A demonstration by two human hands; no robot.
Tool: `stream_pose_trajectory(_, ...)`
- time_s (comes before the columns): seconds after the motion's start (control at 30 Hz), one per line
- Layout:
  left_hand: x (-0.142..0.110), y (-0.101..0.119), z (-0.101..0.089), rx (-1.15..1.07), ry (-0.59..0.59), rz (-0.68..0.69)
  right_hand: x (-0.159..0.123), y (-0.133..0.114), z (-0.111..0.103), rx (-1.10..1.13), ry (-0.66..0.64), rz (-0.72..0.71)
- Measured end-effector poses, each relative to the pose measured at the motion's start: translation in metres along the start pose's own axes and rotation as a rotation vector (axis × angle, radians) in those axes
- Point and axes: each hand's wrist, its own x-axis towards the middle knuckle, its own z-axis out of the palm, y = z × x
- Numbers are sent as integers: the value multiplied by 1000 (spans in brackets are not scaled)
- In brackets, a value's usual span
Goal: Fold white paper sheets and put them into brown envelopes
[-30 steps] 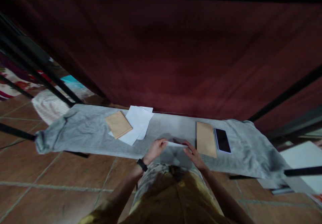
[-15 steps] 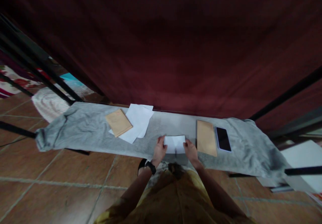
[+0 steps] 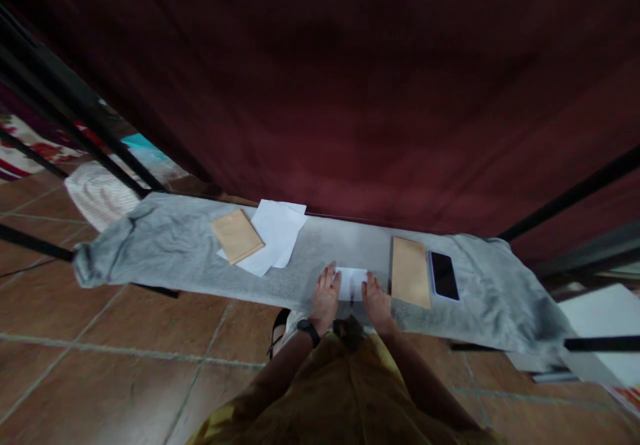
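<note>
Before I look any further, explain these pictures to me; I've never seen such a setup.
There is no machine here, only a person's two bare hands. Every picture comes from one head-worn camera looking forward and down. The left hand, with a black wristwatch on its wrist, and the right hand rest on opposite ends of a small white paper; neither seems to lift it. Beneath is a grey cloth. To the left, what looks like a brown envelope overlaps white sheets; to the right, a flat brown rectangle lies beside a smartphone.
</note>
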Motion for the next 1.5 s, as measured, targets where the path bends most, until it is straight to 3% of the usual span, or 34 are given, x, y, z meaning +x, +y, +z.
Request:
stream_pose_trajectory(0.1, -2, 5, 5, 32, -42, 107, -2, 1, -1, -43, 54, -46)
stream_pose_trajectory(0.23, -6, 7, 9, 67, -70, 107, -1, 1, -5, -42, 146, -142)
stream_pose_trajectory(0.47, -4, 8, 8, 107, -73, 159, -8, -16, -1, 16, 55, -418)
stream_pose_trajectory(1.03, -18, -23, -14, 163, -67, 202, -21, 12, 9, -74, 99, -365)
stream_pose_trajectory(1.37, -20, -22, -17, 182, -91, 196, -23, 21, 15, -53, 148, -384)
stream_pose_trajectory(1.5, -13, -12, -14, 152, -80, 229, -23, 20, 16, -63, 157, -374)
